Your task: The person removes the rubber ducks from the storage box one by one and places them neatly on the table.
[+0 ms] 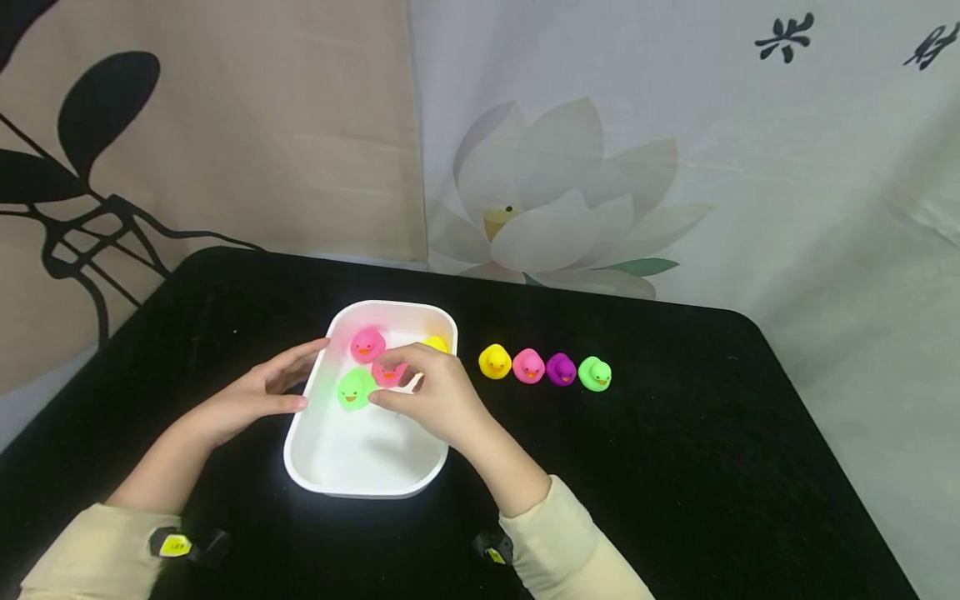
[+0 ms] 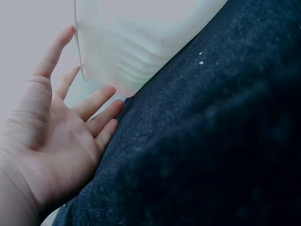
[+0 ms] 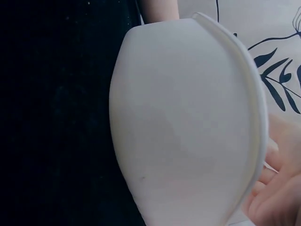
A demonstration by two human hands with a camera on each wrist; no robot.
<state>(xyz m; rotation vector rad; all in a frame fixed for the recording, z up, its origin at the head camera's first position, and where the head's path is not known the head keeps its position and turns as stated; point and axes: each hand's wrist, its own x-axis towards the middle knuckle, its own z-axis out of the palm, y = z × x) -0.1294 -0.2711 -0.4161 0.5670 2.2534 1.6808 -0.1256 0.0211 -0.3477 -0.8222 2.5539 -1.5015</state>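
A white tray [image 1: 360,458] holds several small rubber ducks. My left hand [image 1: 258,392] is at the tray's left side, fingertips right at the rim, with fingers spread in the left wrist view. Over the tray is my right hand [image 1: 438,392], thumb and fingers curved apart. Its fingertips partly cover a pink duck [image 1: 387,375], and the thumb tip is beside a green duck [image 1: 353,390]. Another pink duck [image 1: 367,343] sits farther back in the tray. A yellow duck [image 1: 437,342] shows partly behind the right hand. The right wrist view shows the tray's outer wall [image 3: 188,108].
On the black table [image 1: 675,500], right of the tray, ducks stand in a row: yellow [image 1: 495,362], pink [image 1: 528,366], purple [image 1: 561,369] and green [image 1: 595,373]. A printed curtain [image 1: 750,167] hangs behind the table's back edge.
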